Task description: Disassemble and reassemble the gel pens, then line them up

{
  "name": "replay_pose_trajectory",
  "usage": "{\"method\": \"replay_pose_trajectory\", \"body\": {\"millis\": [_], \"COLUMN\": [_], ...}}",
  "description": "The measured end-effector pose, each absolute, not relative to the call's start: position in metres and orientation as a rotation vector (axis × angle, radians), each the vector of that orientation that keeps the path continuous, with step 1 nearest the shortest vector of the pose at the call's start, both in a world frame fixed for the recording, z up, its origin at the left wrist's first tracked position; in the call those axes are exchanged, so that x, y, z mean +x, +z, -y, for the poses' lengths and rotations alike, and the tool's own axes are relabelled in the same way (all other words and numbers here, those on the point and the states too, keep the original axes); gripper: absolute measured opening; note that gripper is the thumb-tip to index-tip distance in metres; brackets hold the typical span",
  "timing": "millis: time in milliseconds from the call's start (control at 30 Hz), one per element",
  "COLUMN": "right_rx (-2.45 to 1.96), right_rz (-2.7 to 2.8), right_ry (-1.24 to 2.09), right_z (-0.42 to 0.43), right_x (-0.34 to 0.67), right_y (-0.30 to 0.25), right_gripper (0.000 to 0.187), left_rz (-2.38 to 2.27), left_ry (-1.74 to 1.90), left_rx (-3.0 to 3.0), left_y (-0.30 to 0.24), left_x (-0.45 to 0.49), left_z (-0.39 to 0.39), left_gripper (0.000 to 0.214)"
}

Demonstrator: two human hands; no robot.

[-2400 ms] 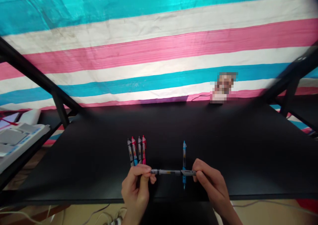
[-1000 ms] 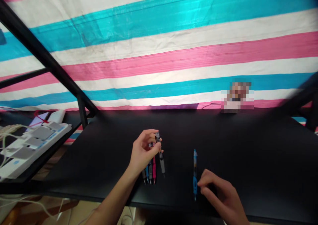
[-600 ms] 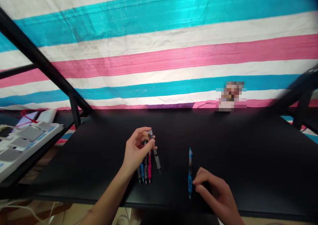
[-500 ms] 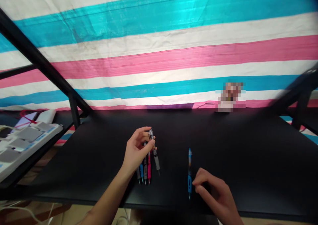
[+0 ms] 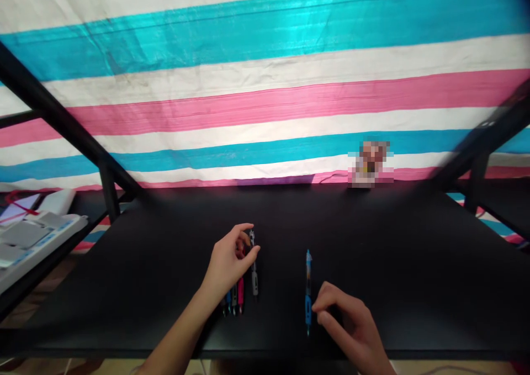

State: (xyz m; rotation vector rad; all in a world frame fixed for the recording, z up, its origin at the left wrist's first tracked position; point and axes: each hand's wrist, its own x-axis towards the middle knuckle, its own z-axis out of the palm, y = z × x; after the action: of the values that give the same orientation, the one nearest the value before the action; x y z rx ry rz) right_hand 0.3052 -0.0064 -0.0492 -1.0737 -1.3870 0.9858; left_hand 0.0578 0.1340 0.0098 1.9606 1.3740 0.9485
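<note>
The [image 5: 228, 264] left hand has lowered the grey pen [image 5: 254, 275] beside the other pens [image 5: 234, 300], its fingers curled at the pen's top, grip unclear, while the right hand's [image 5: 348, 322] parted fingers sit just beside the blue pen [image 5: 308, 295].

A row of pens [image 5: 234, 302] with pink, grey and blue grips is laid side by side, partly hidden. A grey-gripped pen [image 5: 254, 283] is placed just beside it, and a blue pen [image 5: 308, 303] is set well apart.

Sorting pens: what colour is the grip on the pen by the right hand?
Blue grip, clearest in the head view.
</note>
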Motion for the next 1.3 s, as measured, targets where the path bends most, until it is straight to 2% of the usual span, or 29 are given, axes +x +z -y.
{"method": "replay_pose_trajectory", "body": {"millis": [200,433,533,600,667,800,967,1133,1300], "right_rx": [-1.106,-1.1,-1.107,-1.128,-1.161,-1.228,-1.269,-1.206,-1.158], "right_rz": [1.377,1.327,1.264,1.204,1.144,1.105,1.244,1.477,1.618], "right_ry": [1.004,0.948,0.891,0.844,0.799,0.751,0.762,0.844,0.882], "right_z": [0.007,0.007,0.007,0.008,0.008,0.009,0.005,0.0,0.0], "right_x": [0.304,0.304,0.304,0.304,0.304,0.305,0.3,0.297,0.298], "right_y": [-0.044,-0.039,-0.041,-0.043,-0.045,-0.048,-0.041,-0.033,-0.034], "right_gripper": [0.021,0.024,0.027,0.029,0.031,0.029,0.016,0.029,0.024], "left_rz": [-1.527,-1.584,-1.434,-1.082,-0.78,-0.622,-0.647,-0.732,-0.79], "left_ry": [0.687,0.518,0.498,0.483,0.495,0.571,0.783,0.956,1.078], "left_rx": [2.324,2.522,2.656,2.884,3.006,3.029,2.952,2.899,2.854], "left_y": [0.003,0.008,0.015,0.014,0.009,-0.007,-0.01,0.003,0.003], "left_x": [0.057,0.061,0.074,0.088,0.104,0.127,0.125,0.111,0.099], "left_z": [-0.136,-0.13,-0.113,-0.096,-0.079,-0.063,-0.061,-0.051,-0.047], "left_gripper": [0.028,0.034,0.036,0.039,0.041,0.015,0.026,0.022,0.018]}}
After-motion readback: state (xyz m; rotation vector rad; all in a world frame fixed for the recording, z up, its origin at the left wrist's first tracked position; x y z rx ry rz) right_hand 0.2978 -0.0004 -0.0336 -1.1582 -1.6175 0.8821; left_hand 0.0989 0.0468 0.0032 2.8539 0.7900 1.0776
